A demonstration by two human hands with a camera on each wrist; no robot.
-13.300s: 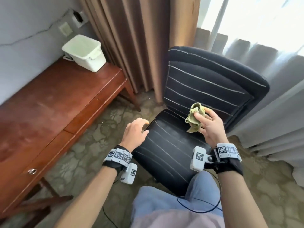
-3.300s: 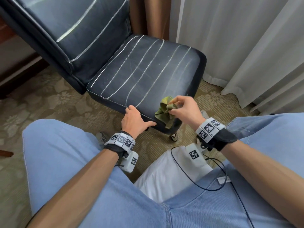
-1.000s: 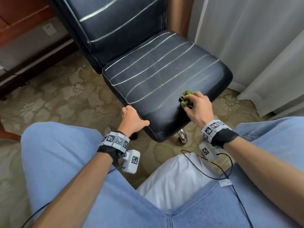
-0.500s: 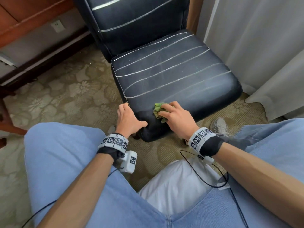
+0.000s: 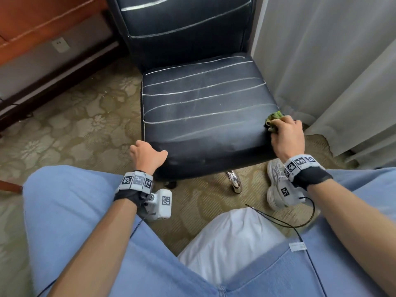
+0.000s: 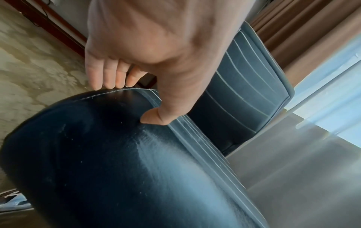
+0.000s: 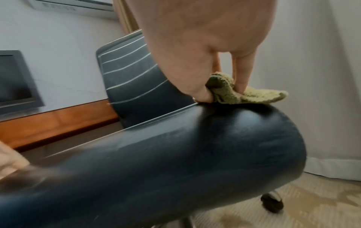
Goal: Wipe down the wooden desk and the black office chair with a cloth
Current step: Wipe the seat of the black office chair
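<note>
The black office chair [image 5: 203, 108] with thin white stripes stands in front of me, its seat turned toward my knees. My left hand [image 5: 150, 152] grips the seat's front left corner; in the left wrist view its fingers [image 6: 109, 77] hang over the side seam and the thumb [image 6: 152, 118] presses on the front roll. My right hand [image 5: 282, 133] pinches a crumpled green cloth [image 5: 273, 117] against the seat's front right corner. In the right wrist view the cloth [image 7: 263, 96] lies on top of the rounded edge, held between thumb and fingers. The wooden desk [image 5: 32, 22] shows at the upper left.
White curtains [image 5: 321, 61] hang close against the chair's right side. Patterned carpet [image 5: 75, 125] lies to the left, and there is a wall socket [image 5: 61, 45] under the desk. A chrome chair leg [image 5: 233, 181] and my grey shoe [image 5: 276, 185] are below the seat. My knees in blue jeans fill the foreground.
My right hand has slid the cloth along the seat's front edge from near my left hand to the front right corner. The left hand keeps its hold on the front left corner.
</note>
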